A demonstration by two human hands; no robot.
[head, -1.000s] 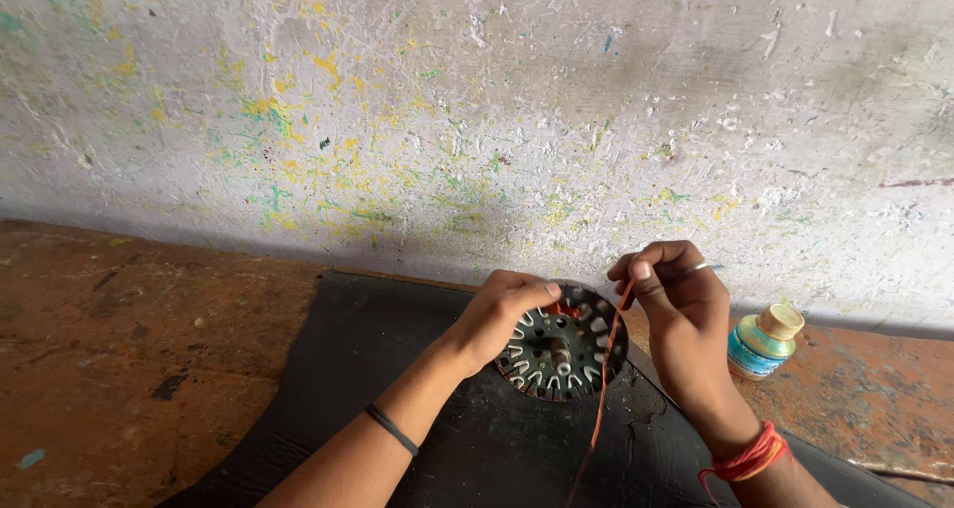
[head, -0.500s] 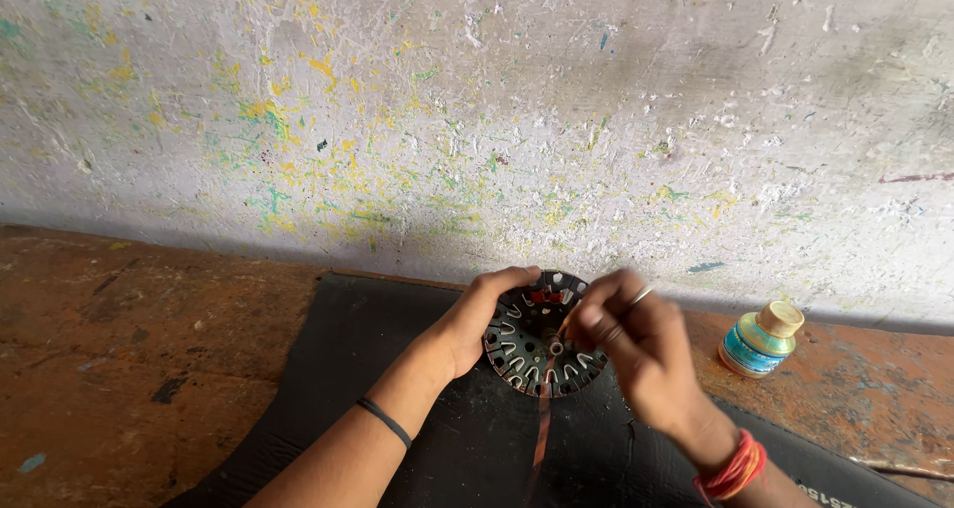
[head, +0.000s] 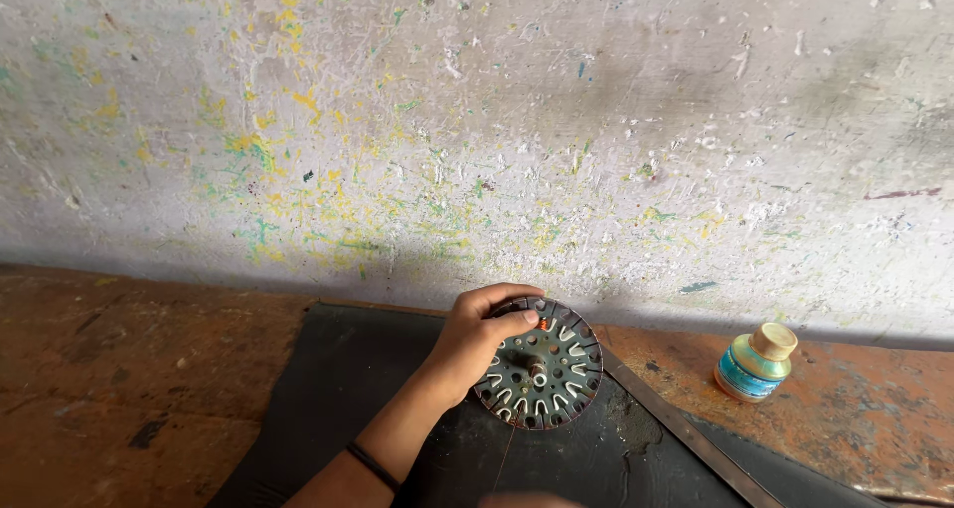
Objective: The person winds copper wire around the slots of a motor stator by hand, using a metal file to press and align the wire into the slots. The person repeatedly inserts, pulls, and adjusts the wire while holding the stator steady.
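A paint-flecked grey wall rises behind a worn orange-brown floor. A dark mat lies on it. Standing on edge on the mat, just right of centre, is a round slotted metal stator, its flat face toward the camera. The left hand grips its upper left rim, fingers curled closed over the top edge, thumb on the face. The right hand is barely visible at the bottom edge; its grip cannot be told. A thin wire hangs below the disc. A small bottle stands well to the right.
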